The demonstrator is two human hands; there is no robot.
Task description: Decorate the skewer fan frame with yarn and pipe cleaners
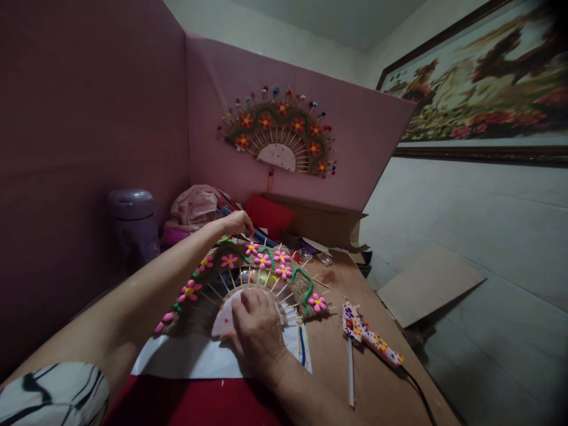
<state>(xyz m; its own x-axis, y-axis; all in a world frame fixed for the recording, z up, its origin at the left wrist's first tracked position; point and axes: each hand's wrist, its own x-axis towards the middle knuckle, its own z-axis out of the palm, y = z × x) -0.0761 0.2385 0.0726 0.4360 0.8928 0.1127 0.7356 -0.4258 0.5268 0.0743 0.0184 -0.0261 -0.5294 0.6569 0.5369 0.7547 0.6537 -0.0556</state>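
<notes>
Black-and-white sleeve (53,393) and a bare forearm lead in from bottom L as a person works on a fan-shaped craft piece (213,278) on a wooden table (337,378). L hand (237,223) reaches to the fan's far rim, fingertips bunched together in a pinch; what they nip, if anything, is too small to tell. R hand (257,322) lies flat w/ fingers apart, pressing the white half-disc (222,319) at the fan's centre and gripping nothing.

The fan rests on a white sheet (186,358) over a red cloth (199,402). Just to its R lie a flower-patterned glue gun (373,340) and a glue stick (350,373), neither touched.

Work looks well along. Wooden spokes, woven band, green trim and a run of pink flowers (262,259) are all in place. A finished fan (279,133) hangs on the pink partition (355,136) in the bg and carries coloured balls on its stick tips. The table piece's tips at R look bare, so tip decor seems to be the main thing left. Its L edge is partly hidden by the arm, so that side can't be judged.

Also in shot are a purple flask (133,222) at L, a cardboard box (319,222) behind the fan and a framed picture (483,83) on the R wall.
</notes>
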